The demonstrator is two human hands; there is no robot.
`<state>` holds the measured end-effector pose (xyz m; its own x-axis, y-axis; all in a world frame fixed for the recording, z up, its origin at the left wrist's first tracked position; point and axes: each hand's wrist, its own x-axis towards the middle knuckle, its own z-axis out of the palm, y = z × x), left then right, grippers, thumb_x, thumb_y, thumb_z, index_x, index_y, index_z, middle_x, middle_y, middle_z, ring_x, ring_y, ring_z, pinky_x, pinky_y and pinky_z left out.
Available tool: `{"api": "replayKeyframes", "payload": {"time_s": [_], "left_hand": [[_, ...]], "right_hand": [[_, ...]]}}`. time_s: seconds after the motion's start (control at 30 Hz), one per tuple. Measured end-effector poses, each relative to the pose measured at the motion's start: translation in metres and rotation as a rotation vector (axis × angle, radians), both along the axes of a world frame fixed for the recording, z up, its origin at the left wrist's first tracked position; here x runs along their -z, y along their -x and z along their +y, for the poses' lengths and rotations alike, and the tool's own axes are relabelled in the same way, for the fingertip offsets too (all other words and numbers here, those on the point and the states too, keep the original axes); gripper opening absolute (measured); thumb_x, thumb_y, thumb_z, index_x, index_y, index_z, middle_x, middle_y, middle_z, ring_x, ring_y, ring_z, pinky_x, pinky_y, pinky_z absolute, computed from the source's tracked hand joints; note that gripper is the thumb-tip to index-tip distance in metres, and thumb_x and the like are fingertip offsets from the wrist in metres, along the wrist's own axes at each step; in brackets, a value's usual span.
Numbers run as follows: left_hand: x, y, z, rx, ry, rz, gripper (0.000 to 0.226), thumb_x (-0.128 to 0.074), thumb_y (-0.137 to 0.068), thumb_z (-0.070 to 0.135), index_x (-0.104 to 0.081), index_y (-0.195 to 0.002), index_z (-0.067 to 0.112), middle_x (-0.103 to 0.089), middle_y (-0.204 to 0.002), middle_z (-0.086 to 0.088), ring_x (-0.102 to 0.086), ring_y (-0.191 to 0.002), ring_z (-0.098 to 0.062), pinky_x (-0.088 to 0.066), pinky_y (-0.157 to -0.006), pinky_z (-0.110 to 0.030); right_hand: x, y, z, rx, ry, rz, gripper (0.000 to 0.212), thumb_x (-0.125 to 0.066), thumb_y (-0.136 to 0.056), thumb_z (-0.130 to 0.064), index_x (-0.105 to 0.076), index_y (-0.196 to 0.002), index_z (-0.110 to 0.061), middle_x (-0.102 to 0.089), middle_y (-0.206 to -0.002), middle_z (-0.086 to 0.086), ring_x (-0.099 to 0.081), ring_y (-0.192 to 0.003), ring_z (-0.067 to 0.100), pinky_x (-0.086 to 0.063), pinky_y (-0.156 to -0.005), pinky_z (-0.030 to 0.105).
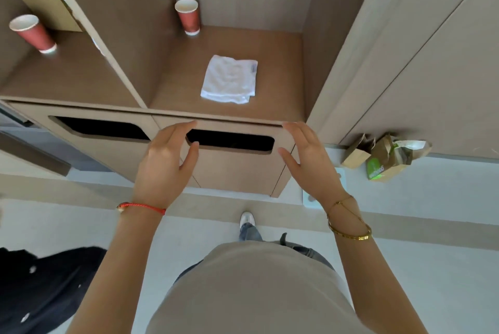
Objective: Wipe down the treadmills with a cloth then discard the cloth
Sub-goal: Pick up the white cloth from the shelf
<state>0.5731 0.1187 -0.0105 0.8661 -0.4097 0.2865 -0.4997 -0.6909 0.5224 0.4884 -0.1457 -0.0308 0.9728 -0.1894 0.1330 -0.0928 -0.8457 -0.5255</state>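
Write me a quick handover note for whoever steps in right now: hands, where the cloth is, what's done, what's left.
Left hand: open, empty, raised in front of the cabinet's right slot.
Right hand: open, empty, just right of that slot.
Cloth: folded, white, lying on the right shelf above the slot, untouched by either hand.
Done: cannot tell; no treadmill in view.
Left: pick up the cloth, wipe the treadmills if not yet wiped, then discard it, likely through the slot.
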Motion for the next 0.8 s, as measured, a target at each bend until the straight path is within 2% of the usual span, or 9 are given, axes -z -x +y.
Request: {"api": "replayKeyframes", "payload": {"time_s": [0.2,0.4,0.6,0.8], "left_hand": [[0.007,-0.075,-0.022,-0.010,0.006,-0.042,0.039,-0.059,-0.094,0.007,-0.057,-0.133,0.008,-0.062,-0.121,-0.014,-0.058,-0.110,-0.034,-0.050,-0.094,-0.048],[0.028,-0.129,-0.030,-0.039,-0.041,0.000,0.039,-0.058,-0.093,0.008,-0.057,-0.132,0.008,-0.061,-0.124,-0.014,-0.057,-0.111,-0.035,-0.049,-0.093,-0.053],[0.047,-0.168,-0.029,-0.058,-0.111,0.036,0.037,-0.056,-0.095,0.012,-0.057,-0.132,0.008,-0.061,-0.126,-0.012,-0.058,-0.113,-0.033,-0.046,-0.097,-0.047],[0.059,-0.193,-0.027,-0.050,-0.145,0.071,0.037,-0.056,-0.095,0.013,-0.058,-0.132,0.008,-0.062,-0.125,-0.012,-0.058,-0.113,-0.031,-0.045,-0.097,-0.046]], "right_hand": [[-0.002,-0.083,-0.017,-0.052,0.034,0.007,0.049,-0.053,-0.099,-0.025,-0.040,-0.145,-0.011,-0.042,-0.147,0.007,-0.032,-0.140,0.022,-0.026,-0.117,0.031],[0.010,-0.145,-0.019,-0.074,0.032,0.059,0.050,-0.053,-0.099,-0.027,-0.040,-0.145,-0.010,-0.039,-0.149,0.010,-0.032,-0.140,0.025,-0.028,-0.117,0.037],[0.029,-0.201,-0.016,-0.058,0.042,0.101,0.055,-0.055,-0.098,-0.030,-0.037,-0.146,-0.012,-0.034,-0.153,0.011,-0.033,-0.137,0.030,-0.033,-0.112,0.043],[0.052,-0.262,-0.007,-0.096,0.135,0.222,0.070,-0.051,-0.097,-0.045,-0.021,-0.153,-0.018,-0.014,-0.161,0.009,-0.004,-0.150,0.032,-0.010,-0.121,0.050]]}}
